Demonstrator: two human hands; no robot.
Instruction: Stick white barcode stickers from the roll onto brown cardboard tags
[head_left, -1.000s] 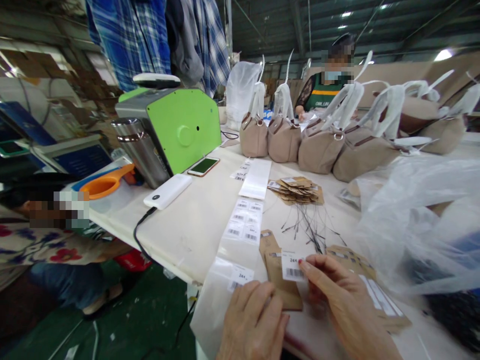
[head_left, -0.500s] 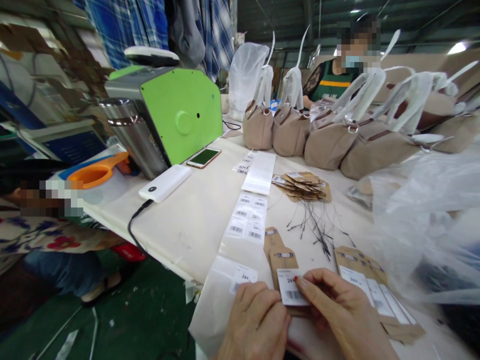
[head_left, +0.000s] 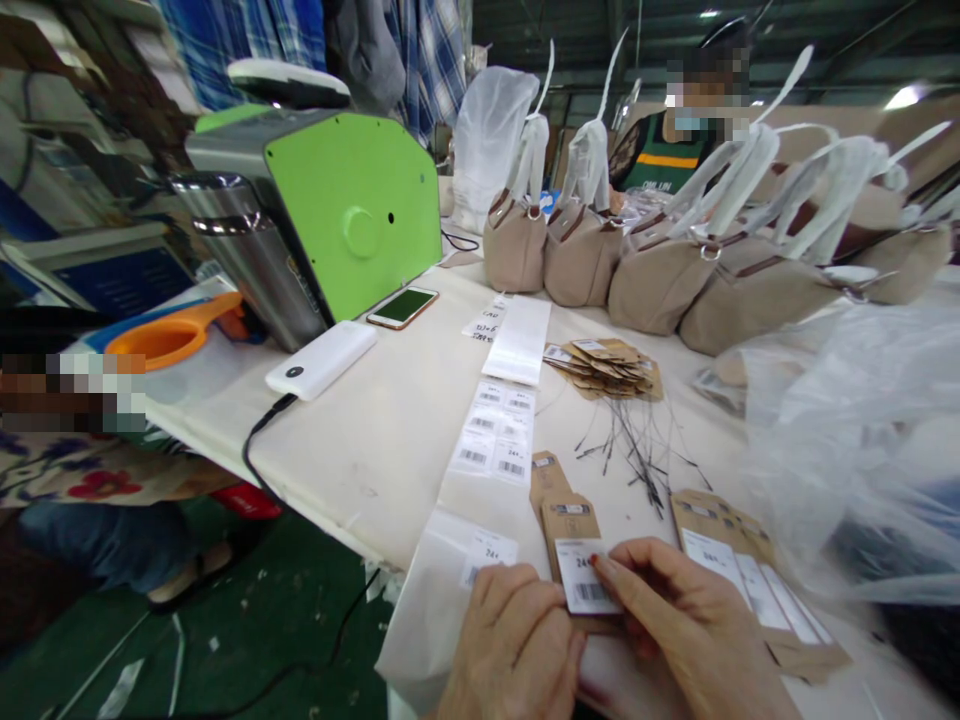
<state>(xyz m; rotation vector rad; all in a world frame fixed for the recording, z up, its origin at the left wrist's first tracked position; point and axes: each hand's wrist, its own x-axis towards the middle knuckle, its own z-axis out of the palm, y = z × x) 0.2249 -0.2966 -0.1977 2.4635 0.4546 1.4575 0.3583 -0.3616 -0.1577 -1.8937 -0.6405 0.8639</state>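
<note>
A white price sticker [head_left: 586, 590] with a barcode lies over the lower part of a brown cardboard hang tag [head_left: 568, 520]. My right hand [head_left: 686, 610] is closed, thumb and fingers pinching the sticker's right edge. Fingers curled, my left hand [head_left: 517, 640] grips the tag at its lower left; its fingertips are partly hidden. Under and beside that hand runs a strip of backing paper [head_left: 442, 545] with a loose "24" sticker [head_left: 489, 552] and several barcode stickers [head_left: 491, 430] higher up. To the right, several stickered hang tags [head_left: 739, 575] lie fanned out.
A pile of hang tags [head_left: 607, 365] with black strings [head_left: 637, 450] lies beyond my hands. Beige handbags [head_left: 660, 285] line the back, with clear plastic [head_left: 862, 420] at right. At left are a phone [head_left: 403, 307], power bank [head_left: 322, 358], steel flask [head_left: 255, 260] and green-sided machine [head_left: 352, 210].
My view has shifted slightly, so the left-side objects sit a little further left and higher. Both hands keep almost the same hold on the tag and sticker.
</note>
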